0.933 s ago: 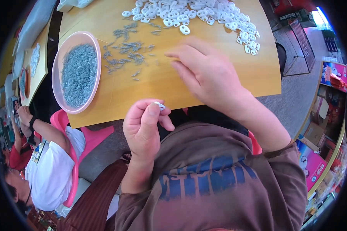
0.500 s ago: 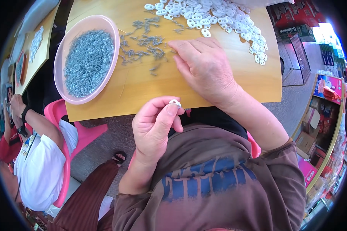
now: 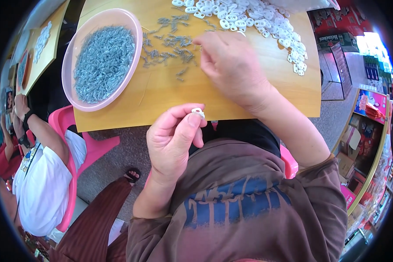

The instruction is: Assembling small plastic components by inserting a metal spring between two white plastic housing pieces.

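Note:
Close in front of my body, my left hand (image 3: 170, 144) is closed, thumb and index finger pinching a small white plastic cord lock (image 3: 198, 112). Part of that piece is hidden behind the thumb. Over the table, my right hand (image 3: 236, 65) hangs with curled fingers, its fingertips beside small grey metal springs (image 3: 179, 41) scattered on the wood. Motion slightly blurs this hand, and anything between its fingertips cannot be made out. A pink oval basin (image 3: 137, 52) full of similar springs stands to the left. At the far right lies a heap of white cord locks (image 3: 266, 24).
The wooden table (image 3: 161, 100) ends just beyond my left hand. A clear plastic bag (image 3: 305, 4) lies at its far edge. Another person in a white shirt (image 3: 43, 187) sits on a pink chair (image 3: 70, 170) at my left. A shelf (image 3: 358, 144) with boxes stands at the right.
My right hand has shifted slightly and its fingers have curled in more. The left hand keeps its pinch on the white cord lock. The view has tilted a little.

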Tool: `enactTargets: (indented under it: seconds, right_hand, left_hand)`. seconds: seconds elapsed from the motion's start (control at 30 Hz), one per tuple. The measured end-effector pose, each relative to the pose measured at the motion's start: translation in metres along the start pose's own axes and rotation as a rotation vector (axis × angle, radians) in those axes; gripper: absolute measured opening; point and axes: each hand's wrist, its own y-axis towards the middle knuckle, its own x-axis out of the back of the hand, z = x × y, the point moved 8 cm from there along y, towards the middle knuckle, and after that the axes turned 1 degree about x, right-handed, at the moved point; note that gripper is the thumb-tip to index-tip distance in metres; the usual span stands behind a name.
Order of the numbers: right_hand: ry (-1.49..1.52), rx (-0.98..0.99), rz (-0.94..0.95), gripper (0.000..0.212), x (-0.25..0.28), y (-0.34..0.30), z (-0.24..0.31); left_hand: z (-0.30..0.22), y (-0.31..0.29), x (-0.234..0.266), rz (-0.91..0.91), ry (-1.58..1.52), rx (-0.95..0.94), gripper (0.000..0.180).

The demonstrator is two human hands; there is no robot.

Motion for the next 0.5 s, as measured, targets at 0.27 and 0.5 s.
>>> enactTargets:
  seconds: [0.27,0.5]
  right_hand:
    - [1.088,-0.491,0.13,0.03,0.014,-0.029,0.012]
    - [1.259,-0.583,0.224,0.032,0.008,-0.044,0.026]
  left_hand:
    - [-0.012,0.002,0.012,-0.069,-0.056,-0.083,0.02]
    - [-0.013,-0.002,0.003,-0.012,-0.075,-0.062,0.02]
